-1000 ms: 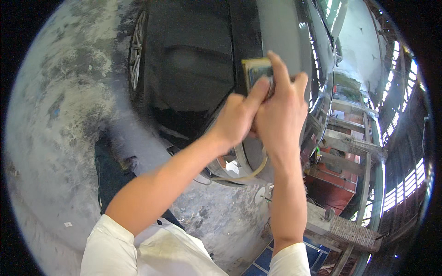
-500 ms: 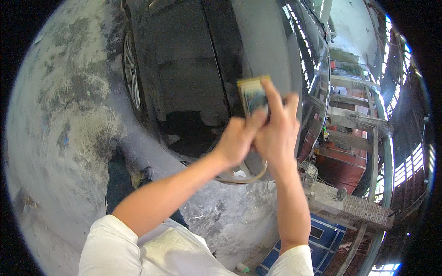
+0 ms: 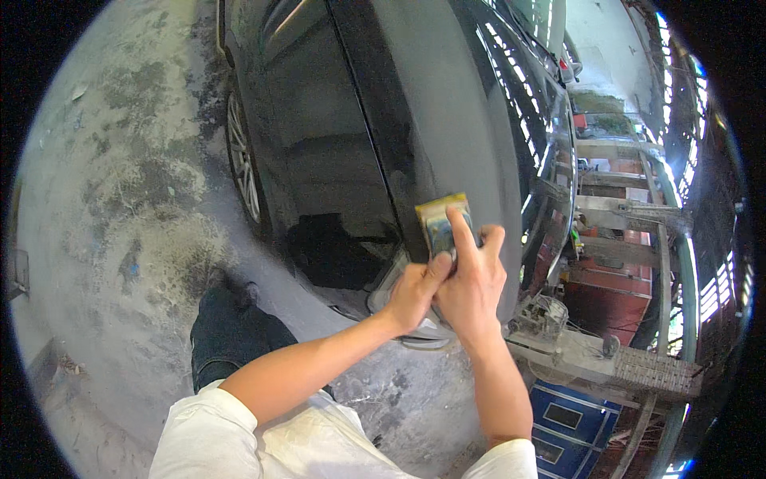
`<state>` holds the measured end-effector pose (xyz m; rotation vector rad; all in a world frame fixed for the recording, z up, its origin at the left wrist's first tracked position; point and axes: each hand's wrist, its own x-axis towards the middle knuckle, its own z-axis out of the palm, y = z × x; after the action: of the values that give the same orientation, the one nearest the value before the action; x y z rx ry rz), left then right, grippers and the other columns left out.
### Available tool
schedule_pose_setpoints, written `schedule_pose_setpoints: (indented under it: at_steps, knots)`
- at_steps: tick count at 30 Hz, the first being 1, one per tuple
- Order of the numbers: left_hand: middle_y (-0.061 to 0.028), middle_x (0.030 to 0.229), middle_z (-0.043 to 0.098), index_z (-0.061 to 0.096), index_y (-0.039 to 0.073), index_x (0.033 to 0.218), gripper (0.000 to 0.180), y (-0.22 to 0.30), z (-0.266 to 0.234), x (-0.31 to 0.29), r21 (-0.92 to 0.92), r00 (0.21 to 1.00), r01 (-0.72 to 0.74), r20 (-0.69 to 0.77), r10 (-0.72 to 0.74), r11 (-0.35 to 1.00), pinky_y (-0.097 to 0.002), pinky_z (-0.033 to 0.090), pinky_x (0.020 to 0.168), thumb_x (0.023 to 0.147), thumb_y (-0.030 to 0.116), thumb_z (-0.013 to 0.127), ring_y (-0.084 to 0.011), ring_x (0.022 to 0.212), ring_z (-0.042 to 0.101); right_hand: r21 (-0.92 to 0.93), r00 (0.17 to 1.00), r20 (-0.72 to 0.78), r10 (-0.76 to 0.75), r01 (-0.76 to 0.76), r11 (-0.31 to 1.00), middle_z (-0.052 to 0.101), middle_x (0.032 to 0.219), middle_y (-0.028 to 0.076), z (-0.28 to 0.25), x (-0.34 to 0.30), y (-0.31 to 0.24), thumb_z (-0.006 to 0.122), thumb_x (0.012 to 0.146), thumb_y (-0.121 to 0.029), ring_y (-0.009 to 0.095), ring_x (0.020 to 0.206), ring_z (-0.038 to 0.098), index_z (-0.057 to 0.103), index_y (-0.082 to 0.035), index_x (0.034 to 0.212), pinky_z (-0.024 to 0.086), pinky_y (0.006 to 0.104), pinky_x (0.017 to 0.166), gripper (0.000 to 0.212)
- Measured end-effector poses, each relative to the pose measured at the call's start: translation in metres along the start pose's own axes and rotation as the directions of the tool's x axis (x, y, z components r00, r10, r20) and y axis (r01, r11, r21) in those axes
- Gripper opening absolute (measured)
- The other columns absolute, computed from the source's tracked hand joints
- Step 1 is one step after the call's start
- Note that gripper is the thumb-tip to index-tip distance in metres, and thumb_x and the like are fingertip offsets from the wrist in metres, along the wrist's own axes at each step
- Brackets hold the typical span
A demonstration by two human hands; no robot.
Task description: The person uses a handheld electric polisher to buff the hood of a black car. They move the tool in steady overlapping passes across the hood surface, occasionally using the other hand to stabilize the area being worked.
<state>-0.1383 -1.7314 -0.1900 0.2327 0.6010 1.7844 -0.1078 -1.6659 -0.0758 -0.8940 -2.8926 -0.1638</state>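
Observation:
Both of my hands are on a flat sanding block (image 3: pixel 441 230) with a yellow edge, laid on the dull grey upper panel of a dark car (image 3: pixel 455 104). My right hand (image 3: pixel 472 289) grips it from the near right side, with the index finger stretched along its top. At the block's near end, my left hand (image 3: pixel 413 297) is closed with the thumb pressed against it, touching the right hand. The underside of the block is hidden. A body seam runs just left of it, beside the glossy black lower panel (image 3: pixel 319 160).
The car's wheel (image 3: pixel 242 156) stands at the left on a stained concrete floor (image 3: pixel 144 184). On the right are a wooden bench (image 3: pixel 598 355) with a machine on it, a blue cabinet (image 3: pixel 570 415), a red-brown cabinet (image 3: pixel 610 291) and a ladder-like frame.
Both hands and the sanding block have moved nearer to me along the grey panel. My view has shifted slightly, and the grip looks the same.

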Motion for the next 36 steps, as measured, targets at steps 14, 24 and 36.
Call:
schedule_pose_setpoints:
  at_steps: [14,24,36]
  knots:
    - [0.0024,0.070,0.062,0.068,0.007,0.075,0.073,0.143,-0.061,0.072,-0.144,0.996,-0.027,0.081,0.040,0.989,-0.0249,0.047,0.059,0.110,0.069,0.050,-0.0061,0.066,0.058,-0.089,1.000,-0.003,0.031,-0.031,0.996,0.055,0.115,0.022,-0.004,0.156,-0.091,0.077,0.084,-0.012,0.046,0.086,0.071,0.063,-0.026,0.150,0.059,0.0531,0.074,0.068]
    - [-0.0109,0.082,0.074,0.074,0.001,0.088,0.084,0.236,-0.077,0.131,-0.141,0.995,-0.081,-0.063,0.073,0.987,-0.0330,0.065,0.065,0.100,0.082,0.054,-0.0186,0.074,0.075,-0.111,0.992,-0.084,-0.099,0.090,0.990,0.060,0.115,0.024,0.000,0.258,-0.118,0.068,0.095,-0.016,0.051,0.097,0.070,0.065,-0.024,0.146,0.058,0.0546,0.086,0.052]
    - [-0.0029,0.079,0.069,0.073,0.003,0.082,0.077,0.135,-0.049,0.069,-0.220,0.997,-0.078,0.003,0.081,0.972,-0.0268,0.053,0.063,0.104,0.075,0.057,-0.0091,0.074,0.065,-0.091,0.998,0.031,-0.056,0.058,0.994,0.054,0.113,0.022,-0.008,0.155,-0.085,0.079,0.083,-0.012,0.049,0.087,0.070,0.063,-0.026,0.149,0.059,0.0532,0.076,0.070]
